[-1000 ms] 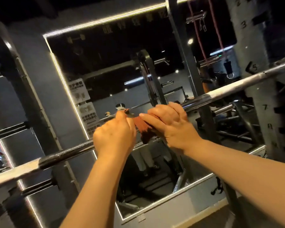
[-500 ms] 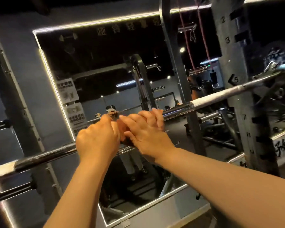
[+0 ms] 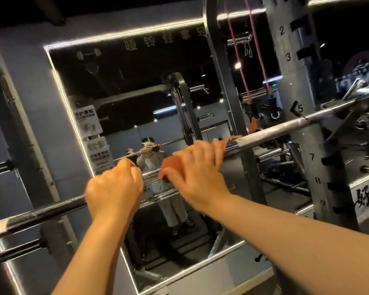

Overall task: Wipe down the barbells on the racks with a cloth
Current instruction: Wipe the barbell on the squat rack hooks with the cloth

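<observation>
A long steel barbell runs from lower left to upper right across the rack at chest height. My left hand grips the bar near its middle, fingers curled over it. Just to its right, my right hand wraps a reddish-brown cloth around the bar; only a patch of the cloth shows under the thumb and fingers. A short shiny stretch of bar is bare between the two hands.
A numbered rack upright stands at the right, the bar resting at mark 5. A wall mirror behind the bar reflects the gym and a person. Another upright and side pegs stand at the left. Red bands hang above.
My right hand with the cloth has slid right along the bar, away from the left hand, opening a gap between them. The view has shifted slightly to the right.
</observation>
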The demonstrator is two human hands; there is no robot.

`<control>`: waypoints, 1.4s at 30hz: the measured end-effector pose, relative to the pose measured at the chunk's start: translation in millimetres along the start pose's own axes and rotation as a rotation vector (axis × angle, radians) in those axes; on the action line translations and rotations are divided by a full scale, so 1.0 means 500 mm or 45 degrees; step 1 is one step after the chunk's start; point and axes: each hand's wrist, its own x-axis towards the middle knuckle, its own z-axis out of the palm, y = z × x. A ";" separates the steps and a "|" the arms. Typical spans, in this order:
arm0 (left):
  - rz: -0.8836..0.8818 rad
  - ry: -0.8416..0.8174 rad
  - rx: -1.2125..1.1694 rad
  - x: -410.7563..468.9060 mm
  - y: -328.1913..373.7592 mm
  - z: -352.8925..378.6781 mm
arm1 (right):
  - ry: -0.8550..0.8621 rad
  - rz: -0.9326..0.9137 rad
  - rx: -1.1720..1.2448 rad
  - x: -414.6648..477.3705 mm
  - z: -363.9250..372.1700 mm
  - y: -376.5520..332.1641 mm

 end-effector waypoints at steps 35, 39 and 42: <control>-0.032 -0.117 -0.222 0.012 0.208 0.035 | 0.043 -0.550 -0.189 0.006 -0.062 0.148; 0.000 -0.140 -0.105 0.021 0.192 0.048 | 0.037 -0.650 -0.270 0.010 -0.098 0.207; -0.064 -0.152 -0.125 0.025 0.213 0.039 | 0.023 -0.436 -0.310 0.034 -0.124 0.170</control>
